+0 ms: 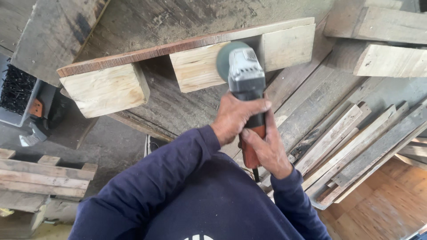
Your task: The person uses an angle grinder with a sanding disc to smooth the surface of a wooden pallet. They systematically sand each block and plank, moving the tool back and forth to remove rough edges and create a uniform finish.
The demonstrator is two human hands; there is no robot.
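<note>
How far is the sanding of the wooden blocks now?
Both hands, left hand and right hand, hold the angle grinder against the middle block. All three blocks look pale; how much sanding remains on the left block and right block cannot be told.

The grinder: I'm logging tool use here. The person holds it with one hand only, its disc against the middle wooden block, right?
Not quite. The head view shows both hands on the grinder: left hand and right hand. Its disc does meet the middle wooden block.

Pale, raw-sawn wooden blocks (104, 90); weathered grey planks (356, 142); grinder (246, 84) of matt grey metal with an orange plastic grip.
</note>
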